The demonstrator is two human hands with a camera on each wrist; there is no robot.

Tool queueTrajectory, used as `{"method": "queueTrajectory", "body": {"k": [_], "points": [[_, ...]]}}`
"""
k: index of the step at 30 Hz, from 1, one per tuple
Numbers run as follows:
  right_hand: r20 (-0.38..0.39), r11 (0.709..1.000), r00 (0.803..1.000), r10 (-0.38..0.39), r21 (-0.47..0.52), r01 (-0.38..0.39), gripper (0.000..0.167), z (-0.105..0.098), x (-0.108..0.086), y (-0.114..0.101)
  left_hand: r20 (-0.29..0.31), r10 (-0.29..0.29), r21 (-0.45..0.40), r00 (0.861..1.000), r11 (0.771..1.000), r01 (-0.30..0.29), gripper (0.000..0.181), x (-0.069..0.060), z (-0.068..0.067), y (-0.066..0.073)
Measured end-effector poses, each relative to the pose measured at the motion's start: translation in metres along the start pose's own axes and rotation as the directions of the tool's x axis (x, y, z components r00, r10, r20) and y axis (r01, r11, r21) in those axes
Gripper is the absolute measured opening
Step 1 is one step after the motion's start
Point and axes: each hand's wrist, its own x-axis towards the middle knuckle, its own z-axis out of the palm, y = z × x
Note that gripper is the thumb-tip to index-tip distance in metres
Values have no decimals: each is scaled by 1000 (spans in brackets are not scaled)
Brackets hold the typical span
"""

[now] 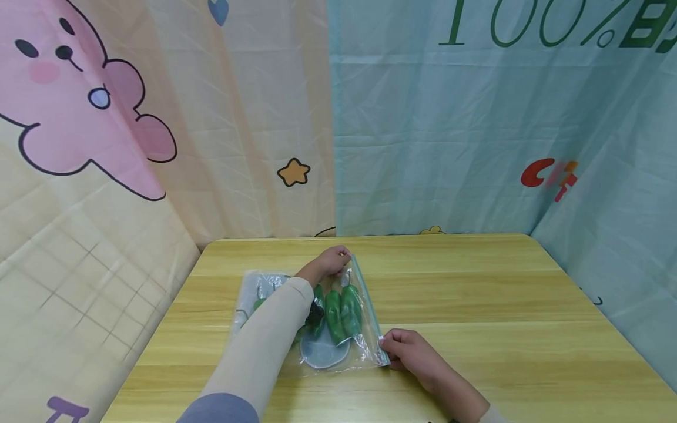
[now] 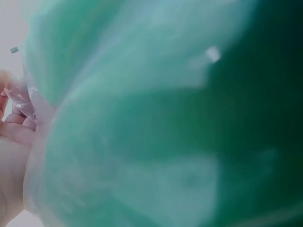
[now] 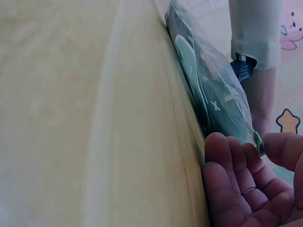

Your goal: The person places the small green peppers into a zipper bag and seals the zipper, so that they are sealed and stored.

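Note:
A clear zip bag (image 1: pixel 361 355) lies on the table with several green peppers (image 1: pixel 334 317) inside. Its pale green zip strip (image 1: pixel 366 291) runs along the right side. My left hand (image 1: pixel 330 261) reaches across the bag and grips the strip's far end, its forearm covering part of the contents. At the near right corner, my right hand (image 1: pixel 415 355) pinches the strip by a small white slider. Close up in the left wrist view, blurred green peppers (image 2: pixel 123 137) fill most of the picture. The right wrist view shows the bag's edge (image 3: pixel 259 142) between thumb and fingers.
The wooden table (image 1: pixel 476 282) extends well to the right of the bag. Fabric curtains (image 1: pixel 254 117) with cartoon prints hang behind it and along both sides. A dark wrist device (image 3: pixel 244 68) sits at the left sleeve's cuff.

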Motion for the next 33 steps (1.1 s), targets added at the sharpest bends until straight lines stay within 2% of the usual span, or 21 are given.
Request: {"method": "queueTrajectory", "body": {"k": [14, 33], "points": [[44, 1000, 999, 6, -1, -6, 23, -3, -6, 1, -27, 23, 9, 999, 1000, -23, 24, 1, 1, -2], [57, 1000, 998, 11, 4, -11, 22, -6, -14, 4, -60, 27, 0, 998, 1000, -27, 21, -3, 1, 3]]}}
